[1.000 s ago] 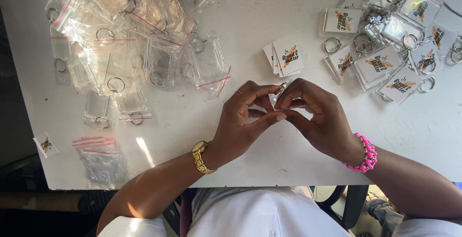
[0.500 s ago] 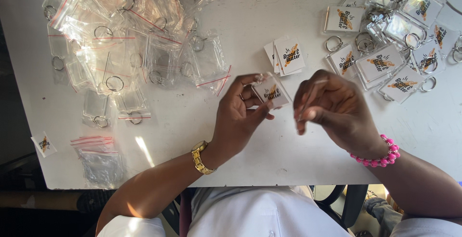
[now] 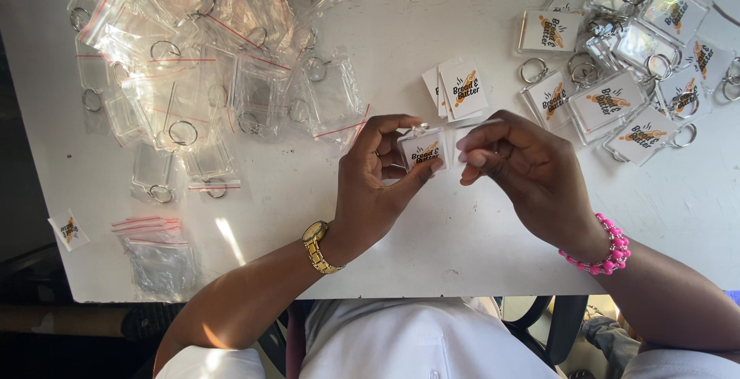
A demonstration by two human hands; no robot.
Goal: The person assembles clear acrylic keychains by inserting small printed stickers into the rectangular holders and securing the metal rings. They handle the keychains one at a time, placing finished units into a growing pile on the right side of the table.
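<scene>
My left hand (image 3: 374, 186) grips a clear plastic keychain case (image 3: 421, 148) with a printed paper insert in it, just above the white table (image 3: 432, 233). My right hand (image 3: 532, 175) is next to it on the right, its fingertips pinched on a thin clear piece (image 3: 472, 128) beside the case. A small stack of printed paper inserts (image 3: 461, 86) lies on the table just beyond both hands.
A pile of bagged empty clear keychains (image 3: 208, 63) covers the far left. Finished keychains with inserts and metal rings (image 3: 624, 63) lie at the far right. Empty small bags (image 3: 158, 256) and one loose insert (image 3: 68, 229) sit near the left front edge.
A second ago both hands were pressed together over the case. They parted, the right hand lifting away, and now the right fingertips have come back beside the case in the left hand.
</scene>
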